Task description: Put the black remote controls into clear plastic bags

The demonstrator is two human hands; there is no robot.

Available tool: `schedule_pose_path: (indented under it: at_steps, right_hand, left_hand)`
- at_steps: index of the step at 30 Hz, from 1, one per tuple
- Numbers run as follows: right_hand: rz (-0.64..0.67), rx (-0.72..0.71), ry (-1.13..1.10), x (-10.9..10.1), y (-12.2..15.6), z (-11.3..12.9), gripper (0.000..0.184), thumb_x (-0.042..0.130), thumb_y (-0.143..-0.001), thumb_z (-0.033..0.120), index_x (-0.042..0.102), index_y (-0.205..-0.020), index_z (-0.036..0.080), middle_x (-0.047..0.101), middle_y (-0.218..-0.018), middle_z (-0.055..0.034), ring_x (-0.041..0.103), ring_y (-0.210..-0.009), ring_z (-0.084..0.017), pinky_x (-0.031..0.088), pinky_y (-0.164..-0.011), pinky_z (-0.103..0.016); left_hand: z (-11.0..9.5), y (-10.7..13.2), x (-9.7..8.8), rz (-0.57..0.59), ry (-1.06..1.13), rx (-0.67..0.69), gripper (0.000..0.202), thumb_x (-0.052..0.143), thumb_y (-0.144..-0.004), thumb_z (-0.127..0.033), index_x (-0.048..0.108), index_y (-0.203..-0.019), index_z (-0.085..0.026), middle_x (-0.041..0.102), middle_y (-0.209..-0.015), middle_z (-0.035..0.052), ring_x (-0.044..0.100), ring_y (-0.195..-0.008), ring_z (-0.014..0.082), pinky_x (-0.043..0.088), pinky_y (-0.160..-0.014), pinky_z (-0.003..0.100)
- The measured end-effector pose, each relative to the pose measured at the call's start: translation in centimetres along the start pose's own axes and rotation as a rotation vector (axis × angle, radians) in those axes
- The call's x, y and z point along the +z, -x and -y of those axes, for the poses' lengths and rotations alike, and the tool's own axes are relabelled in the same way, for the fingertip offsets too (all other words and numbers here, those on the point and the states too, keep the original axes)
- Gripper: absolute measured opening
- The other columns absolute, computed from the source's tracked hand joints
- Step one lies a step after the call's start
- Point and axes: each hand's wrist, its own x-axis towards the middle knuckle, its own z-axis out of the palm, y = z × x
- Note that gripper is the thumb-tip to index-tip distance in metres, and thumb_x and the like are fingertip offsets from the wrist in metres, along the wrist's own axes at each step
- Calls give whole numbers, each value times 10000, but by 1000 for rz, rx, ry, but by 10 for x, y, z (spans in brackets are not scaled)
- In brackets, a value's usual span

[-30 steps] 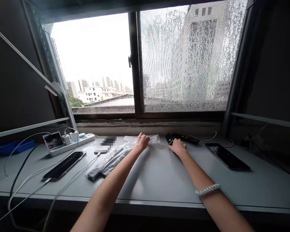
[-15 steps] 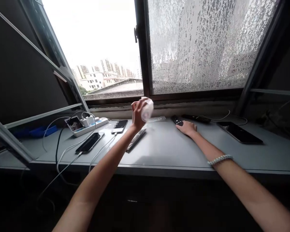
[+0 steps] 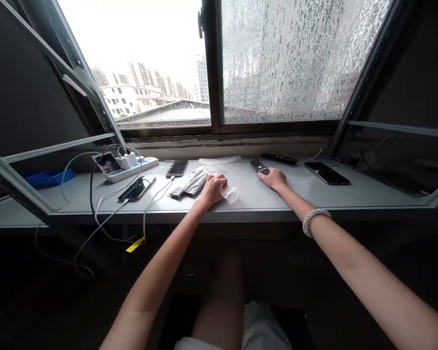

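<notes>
My left hand (image 3: 213, 188) is closed on a thin clear plastic bag (image 3: 230, 194), crumpled and sticking out on its right side, low over the desk. Just left of that hand lie dark, long items in clear plastic wrapping (image 3: 191, 184); what they are I cannot make out. My right hand (image 3: 274, 178) is closed around the near end of a black remote control (image 3: 259, 166), which lies flat with its buttons up. A beaded bracelet circles my right wrist.
A second black remote (image 3: 280, 158) and a dark tablet-like device (image 3: 327, 172) lie to the right. Leftward are a phone (image 3: 137, 188) on a cable, another dark phone (image 3: 177, 168) and a white power strip (image 3: 133, 169). Cables hang over the desk edge (image 3: 248, 211).
My left hand has come down from above the desk with the plastic, toward the front edge. My right hand stays on the remote. The camera view has shifted.
</notes>
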Motion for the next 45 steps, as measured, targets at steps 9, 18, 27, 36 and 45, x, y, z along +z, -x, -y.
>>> schedule_pose_path:
  at_steps: [9,18,27,36,45]
  right_hand:
    - [9,-23,-33,-8,18,1,448,463,-764,505,630,-985,153,654,-961,-111,604,-867,-243,418,-652,-272]
    - [39,-45,-59,-9,19,2,418,477,-763,493,626,-966,160,648,-976,-106,599,-883,-226,420,-680,-265]
    - [61,-42,-51,-9,15,7,435,475,-758,504,624,-976,159,655,-970,-117,597,-899,-253,416,-701,-286]
    - [54,-35,-46,-7,12,5,468,463,-763,513,604,-1036,160,635,-1029,-119,577,-950,-253,410,-739,-297]
    - [50,-50,-32,-6,12,5,445,458,-765,510,615,-986,158,646,-991,-115,587,-925,-256,412,-733,-302]
  left_hand:
    - [-9,6,-7,-30,-28,-38,164,495,-543,-45,435,-611,-182,535,-790,17,495,-690,153,365,-790,313]
    - [-9,6,-9,-11,-77,-41,135,465,-582,-55,444,-620,-183,553,-821,27,522,-764,167,355,-811,334]
    - [-6,7,-8,8,-72,-54,145,473,-575,-47,434,-622,-179,555,-860,35,516,-841,184,352,-789,334]
    - [-4,6,-7,26,-37,-15,159,498,-575,-79,372,-560,-175,565,-850,32,511,-816,174,335,-753,320]
    - [-3,8,-9,-50,15,42,217,464,-620,-57,322,-500,-168,597,-918,34,515,-781,141,325,-815,335]
